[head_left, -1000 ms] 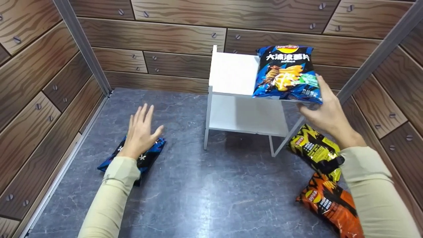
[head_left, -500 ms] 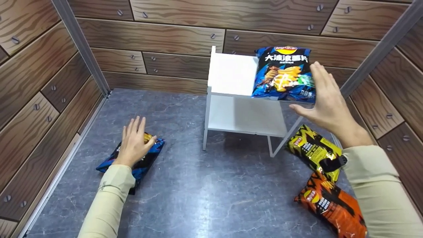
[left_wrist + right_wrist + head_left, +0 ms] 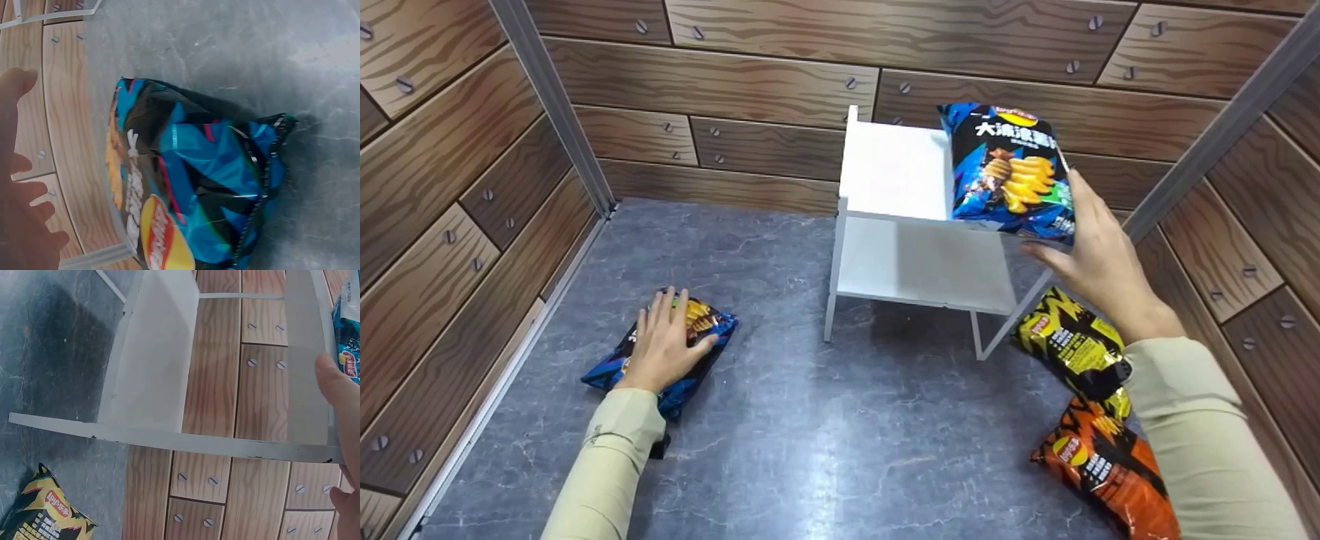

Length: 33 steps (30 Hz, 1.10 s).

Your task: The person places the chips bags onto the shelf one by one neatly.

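Note:
On the top board of the white rack (image 3: 894, 169) lies a blue-black chip bag (image 3: 1020, 172). My right hand (image 3: 1110, 259) is at its right edge, fingers extended along that side and thumb low by the board's front edge; in the right wrist view the thumb (image 3: 337, 385) is beside the bag (image 3: 350, 340). A second blue-black bag (image 3: 709, 330) lies on the floor at left. Above it, my left hand (image 3: 664, 349) spreads its fingers and covers its middle. The left wrist view shows a gap between that hand (image 3: 25, 197) and the bag (image 3: 208, 185).
Right of the rack, a yellow-black bag (image 3: 1072, 341) lies on the grey floor (image 3: 802, 420), with an orange bag (image 3: 1110, 465) nearer the front. The rack has a lower board (image 3: 922, 266) and thin legs. Wood-patterned walls (image 3: 720, 82) stand behind and on both sides.
My left hand has come down and back over the floor bag. My right hand moved off the shelf bag, then back against its edge; that bag has turned slightly and shifted right.

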### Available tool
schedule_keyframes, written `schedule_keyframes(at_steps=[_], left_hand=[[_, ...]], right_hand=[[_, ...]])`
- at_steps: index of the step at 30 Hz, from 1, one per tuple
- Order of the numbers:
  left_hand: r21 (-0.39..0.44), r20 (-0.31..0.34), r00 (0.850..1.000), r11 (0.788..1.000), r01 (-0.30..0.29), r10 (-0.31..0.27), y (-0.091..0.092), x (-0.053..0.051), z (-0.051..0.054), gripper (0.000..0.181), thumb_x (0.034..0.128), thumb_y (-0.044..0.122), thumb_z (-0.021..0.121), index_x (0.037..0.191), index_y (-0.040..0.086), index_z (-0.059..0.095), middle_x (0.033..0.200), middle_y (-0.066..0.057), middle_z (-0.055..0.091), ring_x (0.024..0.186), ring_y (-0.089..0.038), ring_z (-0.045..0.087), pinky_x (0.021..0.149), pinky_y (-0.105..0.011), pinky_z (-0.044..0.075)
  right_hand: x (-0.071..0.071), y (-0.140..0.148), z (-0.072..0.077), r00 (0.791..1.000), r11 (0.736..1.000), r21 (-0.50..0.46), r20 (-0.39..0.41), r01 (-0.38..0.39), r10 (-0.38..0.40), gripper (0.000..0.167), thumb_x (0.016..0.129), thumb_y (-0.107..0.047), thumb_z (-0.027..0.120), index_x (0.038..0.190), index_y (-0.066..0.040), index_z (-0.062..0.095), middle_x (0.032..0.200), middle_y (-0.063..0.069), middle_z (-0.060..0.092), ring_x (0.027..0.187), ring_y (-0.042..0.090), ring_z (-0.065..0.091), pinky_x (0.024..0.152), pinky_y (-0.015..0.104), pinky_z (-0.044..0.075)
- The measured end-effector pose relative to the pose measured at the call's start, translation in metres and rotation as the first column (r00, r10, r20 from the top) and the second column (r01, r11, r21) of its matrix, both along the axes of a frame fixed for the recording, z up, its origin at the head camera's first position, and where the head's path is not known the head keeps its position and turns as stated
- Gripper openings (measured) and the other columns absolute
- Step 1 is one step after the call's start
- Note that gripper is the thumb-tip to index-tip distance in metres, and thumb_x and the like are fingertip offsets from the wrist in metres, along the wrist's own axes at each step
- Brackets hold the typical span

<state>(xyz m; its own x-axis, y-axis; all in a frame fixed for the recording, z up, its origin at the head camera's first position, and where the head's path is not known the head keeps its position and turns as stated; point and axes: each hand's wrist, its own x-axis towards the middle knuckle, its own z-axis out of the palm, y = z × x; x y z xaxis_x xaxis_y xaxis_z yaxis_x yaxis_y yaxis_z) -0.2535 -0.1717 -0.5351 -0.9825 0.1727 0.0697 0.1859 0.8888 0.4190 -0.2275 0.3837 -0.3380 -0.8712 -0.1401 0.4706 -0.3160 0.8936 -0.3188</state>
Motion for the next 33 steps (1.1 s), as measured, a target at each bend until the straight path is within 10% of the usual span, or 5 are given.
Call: schedule_keyframes(at_steps=[14,21,33], left_hand=[[-0.045,0.058,0.998,0.999,-0.025,0.028,-0.003,0.011,-0.036,0.103,0.0868,0.052,0.069,0.158,0.001,0.014,0.163,-0.029,0.010,0.150,-0.049,0.008,0.117,-0.070,0.005],[-0.188,-0.034,0.995,0.977,-0.103,0.098,0.001,0.015,-0.059,0.092,0.0883,0.044,0.071,0.154,-0.002,0.026,0.161,-0.031,0.015,0.150,-0.049,0.012,0.119,-0.068,0.007],[-0.190,-0.083,0.996,0.981,-0.044,0.029,0.014,0.016,-0.059,0.073,0.0904,0.026,0.071,0.150,-0.001,0.038,0.157,-0.025,0.033,0.147,-0.046,0.027,0.118,-0.068,0.014]], right_hand=[[-0.003,-0.002,-0.011,0.995,1.000,-0.022,-0.098,0.017,-0.019,0.091,0.087,-0.022,0.077,0.157,-0.007,0.021,0.159,0.021,0.031,0.141,0.043,0.037,0.111,0.063,0.034],[-0.001,-0.004,-0.012,0.997,0.998,-0.048,-0.062,0.045,-0.047,0.092,0.088,-0.028,0.075,0.159,-0.012,0.018,0.161,0.019,0.029,0.143,0.043,0.035,0.112,0.064,0.031],[-0.001,-0.004,-0.015,0.996,0.997,-0.067,-0.074,0.049,-0.054,0.092,0.088,-0.026,0.075,0.159,-0.013,0.019,0.160,0.020,0.030,0.142,0.045,0.037,0.112,0.065,0.032]])
